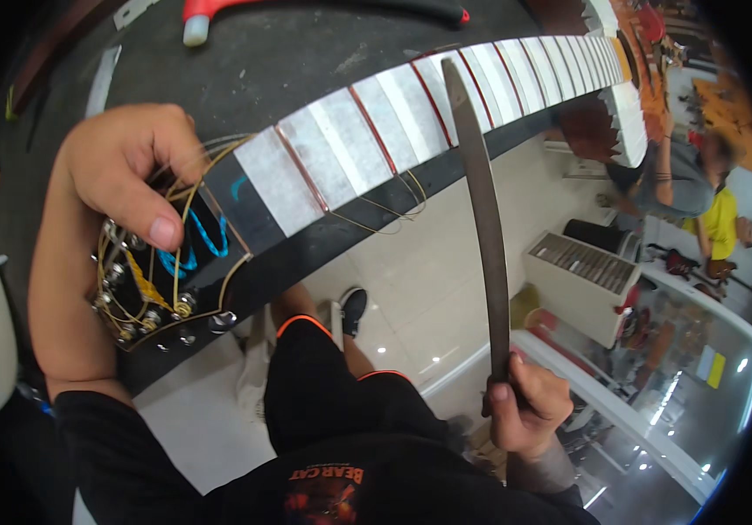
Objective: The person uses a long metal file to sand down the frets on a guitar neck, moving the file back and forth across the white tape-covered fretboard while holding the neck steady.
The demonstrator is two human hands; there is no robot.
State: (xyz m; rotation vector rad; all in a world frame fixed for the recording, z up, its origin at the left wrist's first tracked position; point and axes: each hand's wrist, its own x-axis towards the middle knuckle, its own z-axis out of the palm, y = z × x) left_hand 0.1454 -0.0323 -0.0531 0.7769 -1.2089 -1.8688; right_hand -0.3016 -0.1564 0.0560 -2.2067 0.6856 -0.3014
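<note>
A guitar neck [262, 206] runs from the lower left to the upper right, its fingerboard covered in pale tape strips [341, 140] with the frets bare between them. My left hand [135, 171] is curled at the edge of the black headstock [234, 276], thumb over the loose strings near the nut. Coiled strings and tuning posts surround it. In my right hand [529, 407] is the handle end of a long, flat, dark metal file [488, 236]. The file's tip overlaps the fingerboard between frets; whether it touches cannot be told.
A dark work surface [306, 44] lies behind the neck, bearing a red-and-black hammer [196, 19] with a pale tip. At the right stand a white box of stacked flat pieces [573, 297] and a glass case [682, 385]. Other people [691, 188] are at the far right.
</note>
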